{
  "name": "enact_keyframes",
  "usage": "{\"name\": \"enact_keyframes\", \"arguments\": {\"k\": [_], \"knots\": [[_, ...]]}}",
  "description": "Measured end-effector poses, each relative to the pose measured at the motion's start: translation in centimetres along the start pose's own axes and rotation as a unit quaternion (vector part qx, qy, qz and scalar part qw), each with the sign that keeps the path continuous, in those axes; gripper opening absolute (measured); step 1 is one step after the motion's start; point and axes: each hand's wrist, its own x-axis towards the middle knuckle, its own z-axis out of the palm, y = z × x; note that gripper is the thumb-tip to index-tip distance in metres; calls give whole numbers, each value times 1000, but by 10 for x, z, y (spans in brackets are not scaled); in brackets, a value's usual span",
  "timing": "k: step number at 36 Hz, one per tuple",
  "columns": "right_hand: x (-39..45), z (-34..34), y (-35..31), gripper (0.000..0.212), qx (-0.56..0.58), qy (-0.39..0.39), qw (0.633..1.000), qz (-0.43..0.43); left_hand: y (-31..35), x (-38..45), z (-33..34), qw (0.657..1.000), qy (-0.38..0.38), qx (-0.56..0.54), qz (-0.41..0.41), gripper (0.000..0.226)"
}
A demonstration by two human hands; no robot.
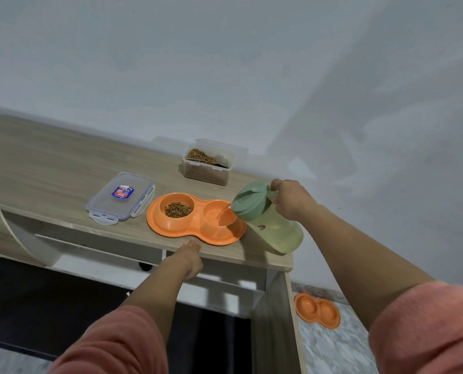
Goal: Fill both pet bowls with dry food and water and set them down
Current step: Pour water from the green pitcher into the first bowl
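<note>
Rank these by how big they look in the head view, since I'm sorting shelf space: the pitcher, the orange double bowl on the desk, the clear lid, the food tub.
1. Double bowl
2. Pitcher and lid: too close to rank
3. Food tub, though it sits farthest from the camera

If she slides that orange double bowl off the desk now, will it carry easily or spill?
The orange double bowl looks like stiff plastic, wide and low, so it probably won't tip. Its water side is open, so it may slosh; the kibble should stay put.

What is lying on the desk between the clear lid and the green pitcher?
In the head view, the orange double bowl lies between the clear lid and the green pitcher, with kibble in its left well and water entering its right well.
</note>
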Motion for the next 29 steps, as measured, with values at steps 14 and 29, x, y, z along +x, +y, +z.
{"name": "enact_keyframes", "arguments": {"k": [14, 29], "knots": [[-1, 0, -5, 33, -19, -1, 1000, 4, -2, 2, 2, 1000, 1, -13, 0, 65], [-4, 2, 10, 37, 57, 43, 997, 19, -3, 4, 4, 1000, 3, -26, 1, 65]]}}
